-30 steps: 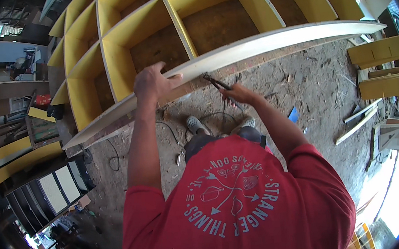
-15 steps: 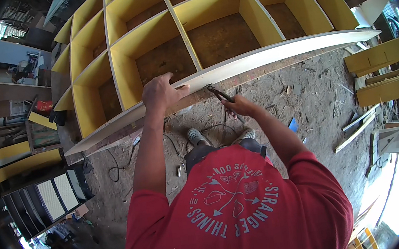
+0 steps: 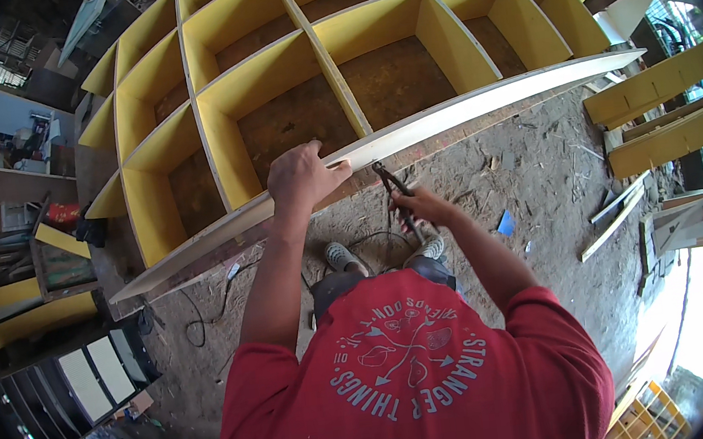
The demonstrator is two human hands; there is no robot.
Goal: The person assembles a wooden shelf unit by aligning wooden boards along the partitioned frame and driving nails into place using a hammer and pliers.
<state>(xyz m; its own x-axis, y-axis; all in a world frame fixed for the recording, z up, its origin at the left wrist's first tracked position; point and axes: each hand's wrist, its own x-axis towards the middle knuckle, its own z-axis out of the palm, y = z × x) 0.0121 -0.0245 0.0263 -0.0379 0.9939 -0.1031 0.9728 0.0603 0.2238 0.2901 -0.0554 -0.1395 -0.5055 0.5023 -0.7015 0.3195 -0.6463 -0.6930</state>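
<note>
A large yellow shelf unit point(image 3: 229, 159) with square compartments lies in front of me. Along its near side runs a long white board point(image 3: 477, 105), standing on edge. My left hand point(image 3: 306, 180) is clasped over the top edge of this board, thumb on the near face. To the right of it, my right hand point(image 3: 424, 206) grips the handles of a pair of pincers point(image 3: 393, 181). The jaws of the pincers meet the near face of the board, a short way from my left thumb. What the jaws bite on is too small to make out.
A dark cable point(image 3: 197, 323) loops over the dirt floor near my feet. Yellow boards point(image 3: 655, 89) are stacked at the right, with thin wood strips point(image 3: 617, 217) beside them. A black slatted cabinet point(image 3: 77, 381) stands at the lower left.
The view has shifted a little. The pincers' handles have swung more upright and nearer my body, while the jaws stay at the board. My left hand still clasps the board.
</note>
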